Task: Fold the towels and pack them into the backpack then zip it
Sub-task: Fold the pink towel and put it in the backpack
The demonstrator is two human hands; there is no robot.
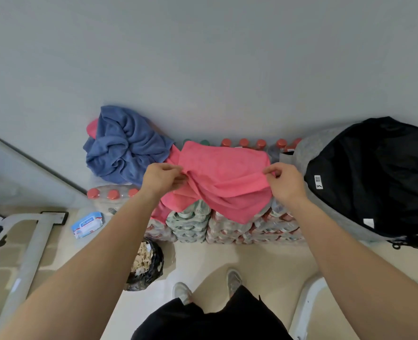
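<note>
Pink towel [223, 173] is up between my two hands, laid over the top of the stacked packs of bottles [227, 227] that stand against the wall [203, 57]. My left hand [161, 177] pinches its left edge, fingers curled in, with a bunch of cloth gathered at the fingertips. My right hand [286, 184] pinches the right edge: thumb and forefinger nip the hem and the other fingers curl underneath. The cloth sags in loose folds between the two grips, and its lower edge droops over the front of the packs.

Blue towel [124, 148] sits crumpled in a heap on the left, on top of the stack and up against the wall, just beside the pink one. Backpack [374, 173], grey outside and black inside, lies on the right with its mouth wide open toward me, just beside my right hand; a white tag shows on the lining.

Down on the floor [252, 261] a pack of wipes [87, 224] lies at the left, a black bag [146, 263] holding pale scraps sits beside my left forearm, and my shoes [233, 278] show below.
</note>
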